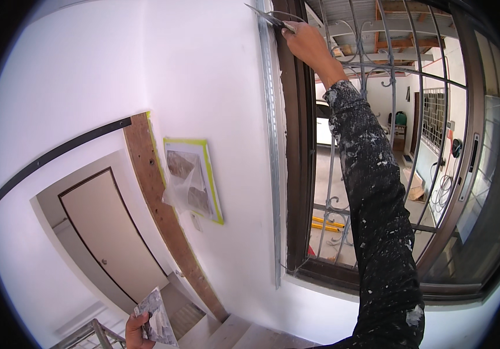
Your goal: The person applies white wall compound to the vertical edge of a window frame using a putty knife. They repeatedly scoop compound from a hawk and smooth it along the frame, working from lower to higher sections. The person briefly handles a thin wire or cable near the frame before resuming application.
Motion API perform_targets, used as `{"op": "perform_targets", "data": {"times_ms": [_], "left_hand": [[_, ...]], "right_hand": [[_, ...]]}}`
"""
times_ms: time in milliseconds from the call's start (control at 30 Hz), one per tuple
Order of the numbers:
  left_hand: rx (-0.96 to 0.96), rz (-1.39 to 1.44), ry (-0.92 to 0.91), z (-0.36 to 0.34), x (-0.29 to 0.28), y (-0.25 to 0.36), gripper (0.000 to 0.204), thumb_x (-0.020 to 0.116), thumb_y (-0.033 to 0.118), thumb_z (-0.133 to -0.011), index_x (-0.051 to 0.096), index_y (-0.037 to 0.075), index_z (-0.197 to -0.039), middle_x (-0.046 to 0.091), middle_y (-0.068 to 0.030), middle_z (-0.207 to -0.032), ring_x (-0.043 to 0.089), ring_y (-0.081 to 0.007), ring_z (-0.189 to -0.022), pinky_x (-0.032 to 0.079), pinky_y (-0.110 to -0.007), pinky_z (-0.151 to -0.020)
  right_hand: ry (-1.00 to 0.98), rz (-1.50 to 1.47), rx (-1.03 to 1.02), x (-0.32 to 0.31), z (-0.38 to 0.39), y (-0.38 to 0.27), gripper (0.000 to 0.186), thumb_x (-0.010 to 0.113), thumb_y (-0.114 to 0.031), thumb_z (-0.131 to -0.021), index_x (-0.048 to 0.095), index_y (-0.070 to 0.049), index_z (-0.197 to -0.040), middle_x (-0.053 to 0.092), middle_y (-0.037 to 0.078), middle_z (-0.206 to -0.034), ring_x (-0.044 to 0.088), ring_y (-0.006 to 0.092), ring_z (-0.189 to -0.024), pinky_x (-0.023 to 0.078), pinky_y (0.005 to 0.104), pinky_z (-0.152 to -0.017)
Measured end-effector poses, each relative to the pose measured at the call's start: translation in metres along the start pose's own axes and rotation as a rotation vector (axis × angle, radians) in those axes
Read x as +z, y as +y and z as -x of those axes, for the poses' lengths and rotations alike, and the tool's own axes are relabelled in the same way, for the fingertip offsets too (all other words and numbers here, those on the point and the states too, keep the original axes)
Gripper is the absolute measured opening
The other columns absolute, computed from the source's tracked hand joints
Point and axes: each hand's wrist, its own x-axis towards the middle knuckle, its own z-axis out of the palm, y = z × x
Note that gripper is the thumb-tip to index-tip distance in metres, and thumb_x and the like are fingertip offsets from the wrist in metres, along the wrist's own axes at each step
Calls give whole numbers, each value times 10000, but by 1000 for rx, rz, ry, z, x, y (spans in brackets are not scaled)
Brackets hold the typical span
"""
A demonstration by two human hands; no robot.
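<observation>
One broad white wall (pixel 203 70) fills most of the view, running from the stairwell on the left to a window on the right. The window has a dark brown frame (pixel 298 174) and a curled metal grille (pixel 372 75) behind the glass opening. A long metal corner strip (pixel 272 163) runs upright down the wall edge just beside the frame. Lower left, a beige door (pixel 110 232) stands at the foot of the stairs, with a rough wooden plank (pixel 162 215) slanting along the wall above the steps. Near the plank, a panel covered in plastic sheet and edged with yellow-green tape (pixel 194 177) sits flat on the wall.

The right arm, in a dark paint-spattered sleeve (pixel 378 215), stretches up to the top of the window edge. The right hand (pixel 308 43) is closed around the handle of a putty knife (pixel 268 18), whose blade points left and lies against the top of the metal strip. At the bottom edge, well apart from it, the left hand (pixel 135 331) grips a smeared flat plaster board (pixel 157 320) from below, fingers curled around its lower edge, holding it tilted near a metal handrail (pixel 90 334).
</observation>
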Motion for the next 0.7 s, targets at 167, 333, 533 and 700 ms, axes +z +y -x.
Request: {"op": "perform_targets", "data": {"times_ms": [167, 333, 533, 700], "left_hand": [[-249, 178, 95, 1, -5, -2, 445, 603, 59, -810, 662, 19, -1249, 526, 4, -715, 486, -136, -626, 387, -266, -574], [228, -500, -186, 1, -4, -1, 386, 603, 101, -867, 660, 26, -1242, 524, 33, -699, 461, -92, -604, 373, -218, -569], [-361, 275, 133, 12, 15, 12, 383, 579, 94, -894, 643, 33, -1267, 573, 57, -806, 474, -31, -654, 366, -157, -571], [-405, 395, 68, 13, 20, 23, 407, 616, 140, -889, 631, 25, -1279, 670, 38, -1059, 507, -7, -700, 403, -140, -575]], "right_hand": [[-39, 24, -13, 9, 11, 6, 358, 551, -268, -968, 672, -83, -1249, 705, 243, -1010, 652, 440, -970, 511, 480, -867], [-48, 19, 0, 20, 55, 6, 333, 581, -201, -952, 672, -73, -1246, 708, 230, -1029, 659, 425, -966, 515, 480, -873], [80, 57, -195, 16, 134, -2, 317, 603, -153, -942, 675, -79, -1242, 714, 206, -985, 679, 396, -879, 532, 460, -845], [1, -159, 124, -2, 102, 4, 352, 585, -249, -970, 662, -81, -1269, 700, 257, -923, 683, 400, -894, 515, 439, -845]]}}
